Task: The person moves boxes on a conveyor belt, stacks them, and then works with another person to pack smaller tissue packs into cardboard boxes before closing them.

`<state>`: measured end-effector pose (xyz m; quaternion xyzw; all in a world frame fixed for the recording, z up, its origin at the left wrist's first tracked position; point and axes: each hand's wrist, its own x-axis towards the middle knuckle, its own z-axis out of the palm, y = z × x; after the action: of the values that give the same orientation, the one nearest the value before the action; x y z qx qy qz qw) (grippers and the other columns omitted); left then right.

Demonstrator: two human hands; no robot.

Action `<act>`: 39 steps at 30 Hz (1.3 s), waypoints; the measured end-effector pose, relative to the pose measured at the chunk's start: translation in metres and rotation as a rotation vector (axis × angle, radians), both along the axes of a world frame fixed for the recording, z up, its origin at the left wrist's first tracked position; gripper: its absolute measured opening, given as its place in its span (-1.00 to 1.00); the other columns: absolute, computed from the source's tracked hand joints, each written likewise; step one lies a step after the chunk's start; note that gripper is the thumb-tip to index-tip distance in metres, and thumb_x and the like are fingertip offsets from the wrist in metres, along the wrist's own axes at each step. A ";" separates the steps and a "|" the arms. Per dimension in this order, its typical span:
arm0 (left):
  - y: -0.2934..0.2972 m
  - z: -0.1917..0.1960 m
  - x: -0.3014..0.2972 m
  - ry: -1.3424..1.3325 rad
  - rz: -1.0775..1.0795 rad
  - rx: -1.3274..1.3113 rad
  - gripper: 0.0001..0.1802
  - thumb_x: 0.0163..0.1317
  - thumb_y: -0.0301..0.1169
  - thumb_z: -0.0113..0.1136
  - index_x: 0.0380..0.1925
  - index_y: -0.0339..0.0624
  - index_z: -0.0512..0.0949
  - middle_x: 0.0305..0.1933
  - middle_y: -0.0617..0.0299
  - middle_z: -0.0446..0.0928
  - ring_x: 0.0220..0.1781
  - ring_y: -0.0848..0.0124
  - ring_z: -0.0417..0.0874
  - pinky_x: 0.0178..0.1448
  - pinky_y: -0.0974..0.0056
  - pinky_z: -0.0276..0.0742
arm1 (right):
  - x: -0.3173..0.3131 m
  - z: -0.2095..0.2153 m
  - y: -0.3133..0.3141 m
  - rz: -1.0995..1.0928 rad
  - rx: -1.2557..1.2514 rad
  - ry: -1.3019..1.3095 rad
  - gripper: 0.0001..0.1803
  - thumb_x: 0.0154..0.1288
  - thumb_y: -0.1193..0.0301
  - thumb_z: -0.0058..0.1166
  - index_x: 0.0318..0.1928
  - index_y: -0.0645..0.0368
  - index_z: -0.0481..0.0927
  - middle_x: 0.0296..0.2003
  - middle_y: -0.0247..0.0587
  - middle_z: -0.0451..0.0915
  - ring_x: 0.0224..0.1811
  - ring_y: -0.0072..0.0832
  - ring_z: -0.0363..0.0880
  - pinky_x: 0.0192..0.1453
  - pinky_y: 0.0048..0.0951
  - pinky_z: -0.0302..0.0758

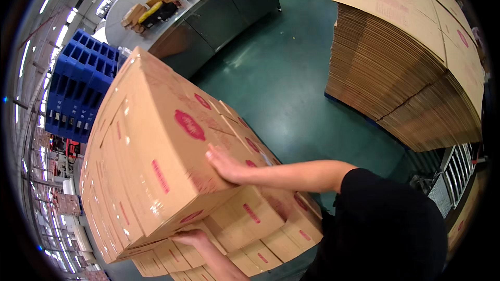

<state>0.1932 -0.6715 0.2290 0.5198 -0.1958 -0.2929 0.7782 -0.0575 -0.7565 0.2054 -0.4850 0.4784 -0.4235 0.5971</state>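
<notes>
A right hand (pixel 225 165) lies flat on a big taped carton (pixel 165 143), and a left hand (pixel 192 237) is at its low edge.
The carton's long edge runs from the hands up toward a metal counter (pixel 224 13), and its side with red marks faces the green floor (pixel 281 88). The right arm comes across from the right, elbow a bit bent, fingers close together and not curled. The left arm comes up from below; how its fingers curl, I cannot tell. Under the carton sit more cartons (pixel 263 224); they look shut, so their insides are hidden. Left of the carton are stacked blue pallets (pixel 80 86). Right of it, across the floor, stands a tall pile of flat cardboard (pixel 380 67).
</notes>
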 end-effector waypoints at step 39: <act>0.628 -0.387 -0.889 0.931 0.843 0.820 -0.47 0.37 0.04 -0.01 -0.35 -0.28 0.59 -0.51 0.10 0.62 -0.53 0.30 0.64 -0.43 0.23 0.55 | -0.354 -0.284 0.174 1.727 0.413 1.389 -0.08 0.27 -0.25 -0.10 0.35 0.27 0.25 0.16 -0.02 0.51 0.21 -0.30 0.47 0.11 -0.19 0.49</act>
<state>-0.6960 -0.0437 -0.1584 0.6214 0.4941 -0.2090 0.5710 -0.4119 -0.5825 -0.0788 -0.6762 0.2722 0.5803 0.3632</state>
